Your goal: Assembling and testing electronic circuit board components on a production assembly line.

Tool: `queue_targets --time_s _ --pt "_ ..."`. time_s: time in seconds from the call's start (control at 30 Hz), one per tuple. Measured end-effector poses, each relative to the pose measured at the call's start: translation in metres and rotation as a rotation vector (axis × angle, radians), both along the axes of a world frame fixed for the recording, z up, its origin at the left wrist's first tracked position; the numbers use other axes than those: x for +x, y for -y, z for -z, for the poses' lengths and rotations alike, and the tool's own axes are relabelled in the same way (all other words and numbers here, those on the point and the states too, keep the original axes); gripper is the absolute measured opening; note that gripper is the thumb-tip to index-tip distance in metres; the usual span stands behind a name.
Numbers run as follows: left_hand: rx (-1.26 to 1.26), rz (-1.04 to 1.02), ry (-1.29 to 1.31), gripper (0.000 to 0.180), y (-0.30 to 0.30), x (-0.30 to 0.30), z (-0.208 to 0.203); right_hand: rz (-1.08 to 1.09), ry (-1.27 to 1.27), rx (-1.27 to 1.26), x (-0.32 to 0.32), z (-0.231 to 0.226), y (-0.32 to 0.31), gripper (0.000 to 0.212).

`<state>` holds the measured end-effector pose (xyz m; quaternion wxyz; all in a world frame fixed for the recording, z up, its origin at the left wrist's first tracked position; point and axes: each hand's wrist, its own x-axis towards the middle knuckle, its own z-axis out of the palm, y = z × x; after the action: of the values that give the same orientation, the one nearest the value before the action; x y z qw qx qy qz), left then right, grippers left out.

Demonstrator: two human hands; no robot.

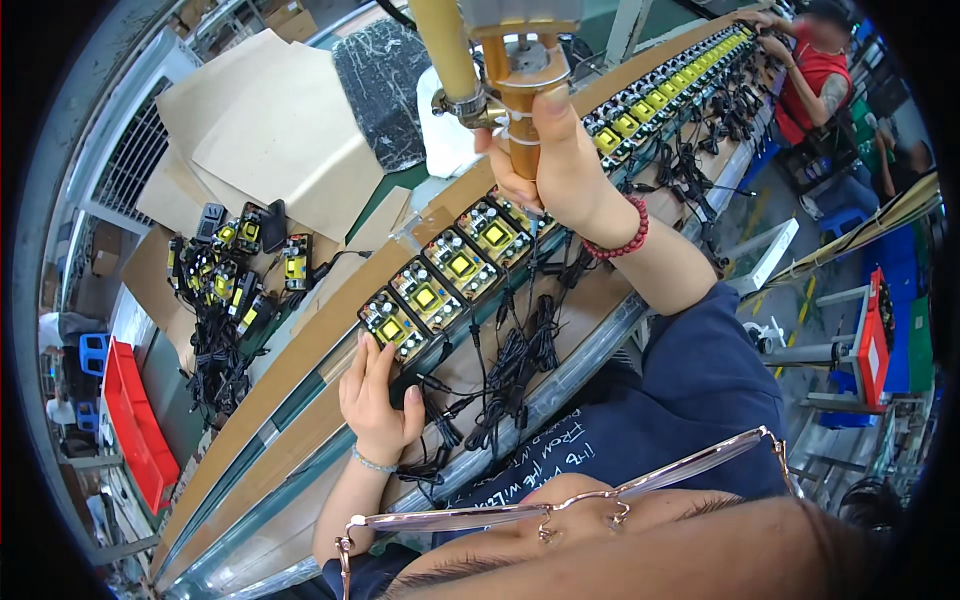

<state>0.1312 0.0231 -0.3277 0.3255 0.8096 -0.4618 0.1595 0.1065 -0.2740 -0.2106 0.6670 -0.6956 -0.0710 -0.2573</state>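
Fingers stretched out and thumb apart, my left hand (pixel 376 402) touches the near edge of the end circuit board (pixel 392 328) with its fingertips. That board carries a yellow-wrapped transformer and heads a row of similar boards (pixel 461 266) in a long track. My right hand (pixel 572 180) is wrapped around an amber-brown upright cylinder (pixel 522 140), which hangs over the row from a metal fitting (pixel 527 62). The cylinder's lower end is hidden behind my fingers. Black cables (pixel 508 350) trail from the boards toward my body.
A pile of cabled boards (pixel 228 270) lies at the left, near brown cardboard sheets (pixel 290 130). A red tray (pixel 138 425) stands at the far left. Beside my right hand is a pale yellow pipe (pixel 440 45). A person in red (pixel 812 85) works at the row's far end.
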Motion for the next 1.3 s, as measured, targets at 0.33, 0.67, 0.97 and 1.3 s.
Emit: queue_targets --time_s 0.33,0.67,0.97,1.3 --pt "0.023 0.009 0.014 0.048 0.001 0.001 -0.002 0.055 -0.004 -0.021 0.002 -0.003 0.003 0.079" --pt "0.053 0.048 0.037 0.05 -0.002 0.003 -0.003 -0.015 0.099 0.04 0.027 -0.03 0.008 0.065" --pt "0.109 0.039 0.08 0.05 -0.008 0.005 0.006 0.099 -0.076 0.01 0.056 0.003 0.011 0.082" --pt "0.095 0.038 0.027 0.049 -0.005 0.005 0.0 0.123 -0.109 0.044 0.063 0.007 0.012 0.079"
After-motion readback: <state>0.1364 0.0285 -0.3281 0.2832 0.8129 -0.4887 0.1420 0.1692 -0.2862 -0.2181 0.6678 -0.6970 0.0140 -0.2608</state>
